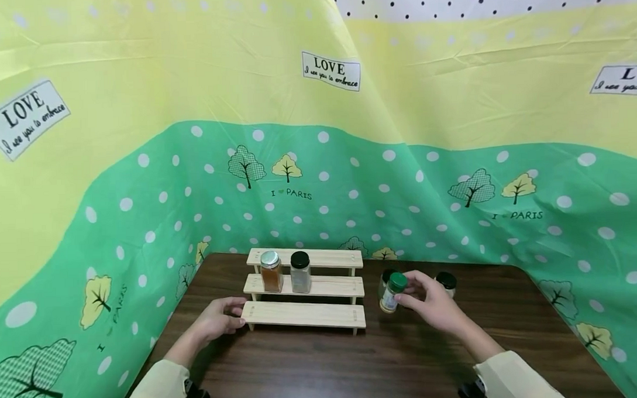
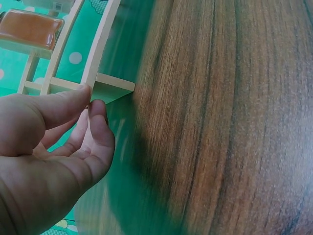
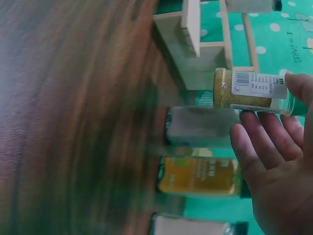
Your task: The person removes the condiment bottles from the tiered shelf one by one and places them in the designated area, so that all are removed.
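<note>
A three-step wooden rack [image 1: 307,314] stands on the dark wooden table [image 1: 324,368]. On its middle step are a silver-lidded jar of orange powder [image 1: 271,272] and a black-lidded jar [image 1: 300,272]. My left hand [image 1: 233,316] rests at the left end of the bottom step; in the left wrist view its fingertips [image 2: 95,110] touch the rack's corner [image 2: 113,87]. Just right of the rack, my right hand [image 1: 411,298] holds a small green-lidded jar [image 1: 392,292] off the table. The right wrist view shows yellowish powder in this jar [image 3: 254,90], held between thumb and fingers [image 3: 254,142].
More jars stand on the table behind my right hand: one with a black lid [image 1: 447,282], another mostly hidden [image 1: 387,276]. The right wrist view shows a grey jar [image 3: 200,126] and a yellow one [image 3: 198,176]. Printed green and yellow cloth walls [image 1: 456,206] enclose the table.
</note>
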`<state>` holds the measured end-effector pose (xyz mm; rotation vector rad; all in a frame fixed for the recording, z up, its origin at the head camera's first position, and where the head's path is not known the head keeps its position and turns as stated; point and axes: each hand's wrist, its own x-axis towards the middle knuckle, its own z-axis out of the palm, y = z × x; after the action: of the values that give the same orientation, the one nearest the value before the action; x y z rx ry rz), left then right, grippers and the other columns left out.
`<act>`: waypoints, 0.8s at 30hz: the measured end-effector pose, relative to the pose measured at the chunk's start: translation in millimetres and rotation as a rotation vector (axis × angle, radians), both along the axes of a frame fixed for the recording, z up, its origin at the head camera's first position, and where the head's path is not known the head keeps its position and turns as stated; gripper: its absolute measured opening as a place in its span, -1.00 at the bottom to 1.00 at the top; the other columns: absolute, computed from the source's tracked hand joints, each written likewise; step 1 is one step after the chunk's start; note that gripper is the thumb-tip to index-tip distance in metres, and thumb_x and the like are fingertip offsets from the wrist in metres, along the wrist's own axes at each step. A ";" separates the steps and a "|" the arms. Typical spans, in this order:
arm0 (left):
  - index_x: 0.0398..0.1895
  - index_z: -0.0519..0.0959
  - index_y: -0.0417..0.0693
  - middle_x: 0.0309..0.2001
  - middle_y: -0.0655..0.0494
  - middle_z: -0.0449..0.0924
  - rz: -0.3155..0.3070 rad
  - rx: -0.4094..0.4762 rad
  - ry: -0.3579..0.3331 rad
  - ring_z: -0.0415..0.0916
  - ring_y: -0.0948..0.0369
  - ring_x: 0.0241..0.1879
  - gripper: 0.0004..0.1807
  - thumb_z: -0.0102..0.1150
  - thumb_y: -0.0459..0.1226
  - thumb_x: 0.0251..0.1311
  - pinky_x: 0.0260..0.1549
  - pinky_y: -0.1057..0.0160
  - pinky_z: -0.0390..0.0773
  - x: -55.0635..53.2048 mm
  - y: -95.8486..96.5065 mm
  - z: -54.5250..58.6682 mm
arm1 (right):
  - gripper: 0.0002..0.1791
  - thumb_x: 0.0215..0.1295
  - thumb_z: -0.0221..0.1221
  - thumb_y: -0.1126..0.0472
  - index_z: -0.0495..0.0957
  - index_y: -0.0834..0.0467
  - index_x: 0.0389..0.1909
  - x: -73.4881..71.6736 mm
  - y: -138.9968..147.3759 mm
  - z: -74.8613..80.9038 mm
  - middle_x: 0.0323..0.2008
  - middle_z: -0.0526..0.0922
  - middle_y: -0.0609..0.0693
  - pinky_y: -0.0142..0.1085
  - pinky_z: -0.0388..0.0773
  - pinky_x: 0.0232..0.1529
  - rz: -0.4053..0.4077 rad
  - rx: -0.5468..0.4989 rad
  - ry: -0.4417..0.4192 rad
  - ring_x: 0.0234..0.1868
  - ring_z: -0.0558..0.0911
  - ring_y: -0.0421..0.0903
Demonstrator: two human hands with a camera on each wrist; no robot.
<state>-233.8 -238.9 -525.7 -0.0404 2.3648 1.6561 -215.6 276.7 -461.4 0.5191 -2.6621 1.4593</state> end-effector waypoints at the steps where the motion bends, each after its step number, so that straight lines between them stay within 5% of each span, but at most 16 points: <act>1: 0.34 0.46 -0.37 -0.07 -0.19 0.54 -0.001 0.001 0.000 0.60 0.11 -0.27 -0.36 0.34 -0.58 0.13 -0.28 0.10 0.67 -0.1 0.1 0.1 | -0.59 0.37 0.34 0.09 0.53 0.17 0.14 1.3 1.9 -2.8 0.01 0.69 0.09 -0.32 0.67 -0.10 -0.007 0.007 -0.001 -0.01 0.69 0.03; 12: 0.34 0.47 -0.34 -0.07 -0.18 0.55 0.010 -0.006 -0.004 0.61 0.11 -0.28 -0.36 0.35 -0.57 0.13 -0.29 0.09 0.66 -1.5 1.3 0.6 | -0.54 0.30 0.40 0.10 0.55 0.19 0.14 0.6 12.1 -37.3 0.05 0.68 0.12 -0.38 0.65 -0.10 -0.038 0.006 -0.118 0.03 0.70 0.04; 24: 0.38 0.43 -0.34 -0.04 -0.19 0.53 0.005 0.002 -0.038 0.60 0.09 -0.25 -0.34 0.34 -0.55 0.16 -0.26 0.09 0.67 -1.2 0.2 -0.3 | -0.52 0.26 0.43 0.13 0.55 0.23 0.11 -0.9 9.9 -53.8 0.05 0.68 0.15 -0.38 0.66 -0.14 -0.055 -0.022 -0.182 0.03 0.71 0.07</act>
<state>-234.9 -238.7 -526.0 -0.0759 2.3368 1.6455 -216.4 286.6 -515.1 0.3237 -2.7668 1.5897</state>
